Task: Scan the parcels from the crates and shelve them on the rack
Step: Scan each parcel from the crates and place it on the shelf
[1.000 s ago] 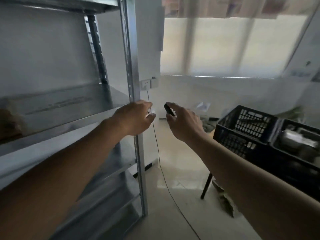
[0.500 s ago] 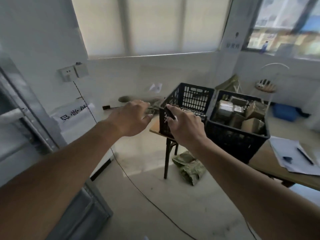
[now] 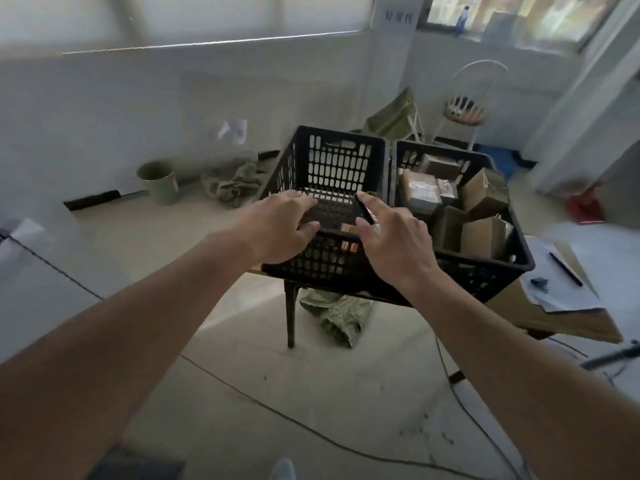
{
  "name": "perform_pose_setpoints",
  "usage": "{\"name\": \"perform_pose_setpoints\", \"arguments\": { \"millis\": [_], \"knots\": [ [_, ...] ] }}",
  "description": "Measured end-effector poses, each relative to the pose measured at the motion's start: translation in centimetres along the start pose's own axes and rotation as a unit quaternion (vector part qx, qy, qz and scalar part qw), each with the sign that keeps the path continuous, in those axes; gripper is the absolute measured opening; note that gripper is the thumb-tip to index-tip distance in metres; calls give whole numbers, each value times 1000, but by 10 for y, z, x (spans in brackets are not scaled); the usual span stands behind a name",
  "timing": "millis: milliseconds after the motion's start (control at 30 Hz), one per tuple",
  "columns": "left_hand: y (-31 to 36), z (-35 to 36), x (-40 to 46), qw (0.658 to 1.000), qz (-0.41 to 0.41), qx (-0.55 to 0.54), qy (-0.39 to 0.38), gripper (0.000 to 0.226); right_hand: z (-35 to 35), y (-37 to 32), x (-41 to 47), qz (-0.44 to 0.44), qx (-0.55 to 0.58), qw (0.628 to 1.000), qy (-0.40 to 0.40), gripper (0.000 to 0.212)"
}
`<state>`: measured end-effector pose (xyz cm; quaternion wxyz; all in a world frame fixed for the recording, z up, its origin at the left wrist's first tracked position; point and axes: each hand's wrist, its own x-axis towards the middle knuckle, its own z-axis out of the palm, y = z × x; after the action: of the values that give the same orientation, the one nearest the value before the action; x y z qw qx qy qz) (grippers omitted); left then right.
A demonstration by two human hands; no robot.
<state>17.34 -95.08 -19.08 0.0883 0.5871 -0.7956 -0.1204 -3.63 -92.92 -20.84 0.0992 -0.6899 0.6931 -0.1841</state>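
Cardboard parcels (image 3: 485, 197) fill the right-hand black crate (image 3: 516, 251); one small brown parcel (image 3: 348, 233) lies low in the left-hand crate (image 3: 337, 164), partly hidden by its near rim. The two crates stand side by side, touching, on the bench (image 3: 554, 317). The left hand (image 3: 277, 230) reaches over the near rim of the left-hand crate, fingers loosely bent and grasping nothing. The right hand (image 3: 398, 237) hovers just beside it with a slim dark scanner (image 3: 364, 211) pinched between thumb and forefinger, the remaining fingers spread. On the bench to the right lie white papers (image 3: 568, 289) with a pen (image 3: 565, 269). On the floor beneath the bench sits a green sack (image 3: 336, 317); near the wall stand a green bucket (image 3: 157, 181) and crumpled cloth (image 3: 232, 180).
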Motion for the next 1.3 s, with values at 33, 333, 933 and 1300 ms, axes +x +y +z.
{"name": "perform_pose_setpoints", "arguments": {
  "millis": [33, 333, 933, 1300],
  "knots": [
    [-4, 7, 15, 1000, 7, -4, -12, 56, 6, 5, 10, 9, -2, 1000, 1, 54],
    [-17, 69, 142, 992, 62, -27, -102, 47, 41, 58, 95, 68, -34, 997, -5, 56],
    [-2, 185, 285, 952, 44, 17, -301, 72, 84, 131, 217, 48, -55, 997, -40, 55],
    [-29, 216, 303, 942, 73, 96, -313, 121, 97, 131, 220, 88, -42, 994, -46, 55]
  ]
}}
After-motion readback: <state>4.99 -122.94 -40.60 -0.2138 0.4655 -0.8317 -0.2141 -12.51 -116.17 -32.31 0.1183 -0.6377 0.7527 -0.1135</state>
